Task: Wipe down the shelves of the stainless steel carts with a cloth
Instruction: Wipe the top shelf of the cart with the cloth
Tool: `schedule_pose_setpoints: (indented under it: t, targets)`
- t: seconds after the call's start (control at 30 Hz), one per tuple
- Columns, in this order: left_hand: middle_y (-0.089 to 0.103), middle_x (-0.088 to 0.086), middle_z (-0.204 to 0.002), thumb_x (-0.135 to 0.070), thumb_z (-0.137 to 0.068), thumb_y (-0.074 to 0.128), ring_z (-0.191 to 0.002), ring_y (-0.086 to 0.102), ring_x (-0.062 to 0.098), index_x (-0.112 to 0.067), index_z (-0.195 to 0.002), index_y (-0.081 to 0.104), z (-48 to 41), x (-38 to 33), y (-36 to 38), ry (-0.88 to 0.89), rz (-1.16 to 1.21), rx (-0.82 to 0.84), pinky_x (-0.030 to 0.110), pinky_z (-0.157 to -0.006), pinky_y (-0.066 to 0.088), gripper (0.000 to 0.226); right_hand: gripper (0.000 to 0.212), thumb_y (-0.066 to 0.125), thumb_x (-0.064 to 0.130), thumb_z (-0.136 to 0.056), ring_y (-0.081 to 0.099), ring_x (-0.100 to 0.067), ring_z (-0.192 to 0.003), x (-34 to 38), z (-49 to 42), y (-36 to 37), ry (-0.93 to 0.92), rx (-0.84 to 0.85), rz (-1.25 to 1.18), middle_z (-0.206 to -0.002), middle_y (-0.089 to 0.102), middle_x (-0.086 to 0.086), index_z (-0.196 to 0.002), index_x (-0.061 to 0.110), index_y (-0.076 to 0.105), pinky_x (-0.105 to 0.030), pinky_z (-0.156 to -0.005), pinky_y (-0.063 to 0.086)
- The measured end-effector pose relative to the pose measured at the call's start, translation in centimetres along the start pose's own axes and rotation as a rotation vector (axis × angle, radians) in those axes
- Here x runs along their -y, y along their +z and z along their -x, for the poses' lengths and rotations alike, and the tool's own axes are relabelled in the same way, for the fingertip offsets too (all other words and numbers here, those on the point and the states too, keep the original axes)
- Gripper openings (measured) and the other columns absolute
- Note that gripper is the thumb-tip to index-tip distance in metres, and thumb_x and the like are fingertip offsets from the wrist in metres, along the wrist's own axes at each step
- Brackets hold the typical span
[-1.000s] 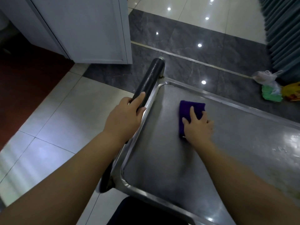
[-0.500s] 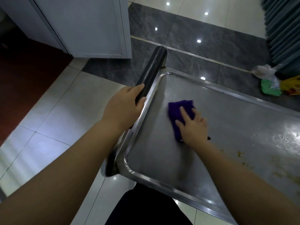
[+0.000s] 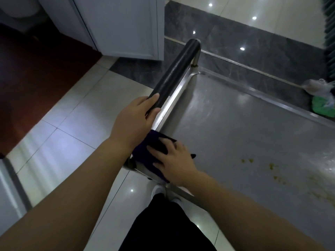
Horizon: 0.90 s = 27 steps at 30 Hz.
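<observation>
Sweeping back from mid-shelf, the right grip [image 3: 174, 160] now presses the purple cloth [image 3: 142, 154] with flat fingers into the cart shelf's [image 3: 235, 133] near corner, just under the left grip [image 3: 134, 122], which is curled round the black handle [image 3: 175, 73]. Yellowish spots [image 3: 272, 167], well off to the right grip's right, look as yet unwiped.

The cloth [image 3: 143, 156] is deep purple; the cart shelf [image 3: 235, 134] is dull grey steel flecked with yellow-brown specks [image 3: 271, 166]; the cart handle [image 3: 174, 75] is black; the floor tiles [image 3: 76, 124] are pale cream, crossed by a dark grey veined band [image 3: 253, 57]
</observation>
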<state>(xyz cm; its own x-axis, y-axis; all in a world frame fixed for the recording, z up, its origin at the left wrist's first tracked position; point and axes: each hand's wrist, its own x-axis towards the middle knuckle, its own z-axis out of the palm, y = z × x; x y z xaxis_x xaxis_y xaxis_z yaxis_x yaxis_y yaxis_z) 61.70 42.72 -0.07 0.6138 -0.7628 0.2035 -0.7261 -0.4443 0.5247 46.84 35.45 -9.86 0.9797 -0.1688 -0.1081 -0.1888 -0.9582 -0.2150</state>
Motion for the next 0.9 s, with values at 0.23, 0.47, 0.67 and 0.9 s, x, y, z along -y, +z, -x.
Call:
schedule_pose_setpoints:
  t: [0.23,0.47,0.67,0.9]
  targets:
    - [0.058,0.008,-0.122,-0.028,-0.097,0.042,-0.095,0.056,0.023,-0.017,-0.141,0.039,-0.1,-0.1,0.1,0.040,-0.104,0.028,0.028,-0.076,0.044,0.045,0.056,0.029,0.049,-0.097,0.022,-0.043,-0.128,-6.4,0.4,-2.2,0.835,-0.054,-0.052,-0.152,0.008,-0.011,-0.148,0.036,0.008,-0.054,-0.104,0.024]
    - [0.036,0.011,-0.145,-0.028,-0.098,0.037,-0.118,0.047,0.029,-0.018,-0.147,0.022,1.2,0.4,0.1,0.026,-0.088,0.126,0.042,-0.095,0.046,0.052,0.057,0.068,0.045,-0.076,0.055,-0.037,-0.090,6.4,1.1,-0.4,0.377,-0.096,-0.056,-0.127,0.053,-0.016,-0.129,0.030,0.053,-0.044,-0.071,0.048]
    - [0.049,0.015,-0.133,-0.023,-0.097,0.045,-0.113,0.051,0.030,-0.008,-0.138,0.041,2.1,0.0,-0.6,0.060,-0.010,0.073,0.041,-0.095,0.046,0.045,0.050,0.045,0.048,-0.093,0.044,-0.039,-0.115,-0.6,5.4,-0.4,0.414,-0.064,0.031,-0.146,0.035,-0.009,-0.142,0.038,0.035,-0.048,-0.095,0.037]
    - [0.055,0.023,-0.118,-0.005,-0.085,0.059,-0.101,0.051,0.043,-0.003,-0.108,0.063,2.6,-1.0,-0.9,0.250,-0.393,-0.054,0.047,-0.083,0.042,0.023,0.058,0.028,0.050,-0.097,0.025,-0.040,-0.125,1.6,6.8,0.1,0.971,-0.029,-0.036,-0.155,0.008,-0.008,-0.148,0.036,0.004,-0.051,-0.102,0.027]
